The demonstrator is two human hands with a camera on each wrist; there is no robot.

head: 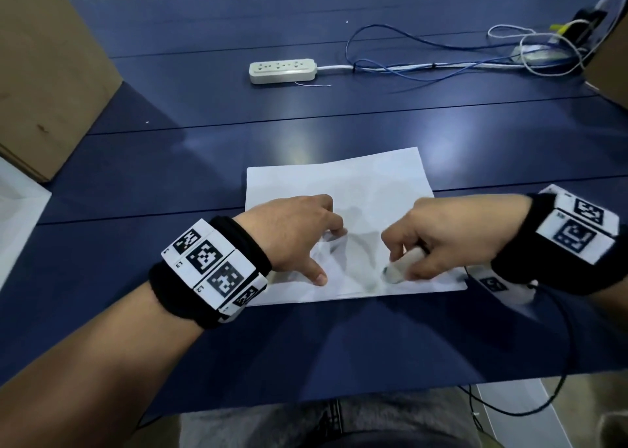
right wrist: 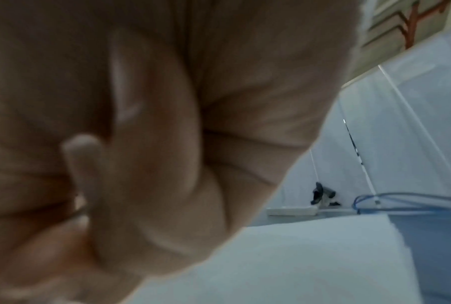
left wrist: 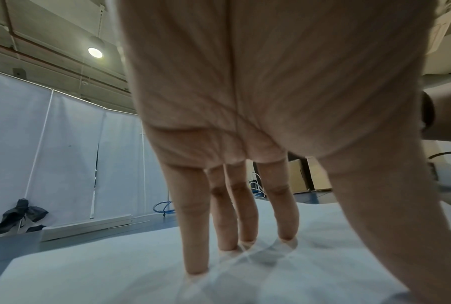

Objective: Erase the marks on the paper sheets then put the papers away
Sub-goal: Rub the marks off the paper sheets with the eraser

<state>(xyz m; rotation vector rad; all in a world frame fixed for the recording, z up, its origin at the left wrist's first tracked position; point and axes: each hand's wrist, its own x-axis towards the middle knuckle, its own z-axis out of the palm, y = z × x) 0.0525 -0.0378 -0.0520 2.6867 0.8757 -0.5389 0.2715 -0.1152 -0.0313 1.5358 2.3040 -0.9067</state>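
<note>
Thin, floppy paper [head: 339,189] low in the frame wants pinning flat — left hand [head: 289,233] presses it with straight, spread fingers, right hand [head: 438,240] pinches the eraser [head: 404,264].

Before me, a blue worktop [head: 170,162] carries a white power strip [head: 282,70], its cord running right into tangled blue cables [head: 407,57]; a cardboard box [head: 44,74] stands at left.
</note>
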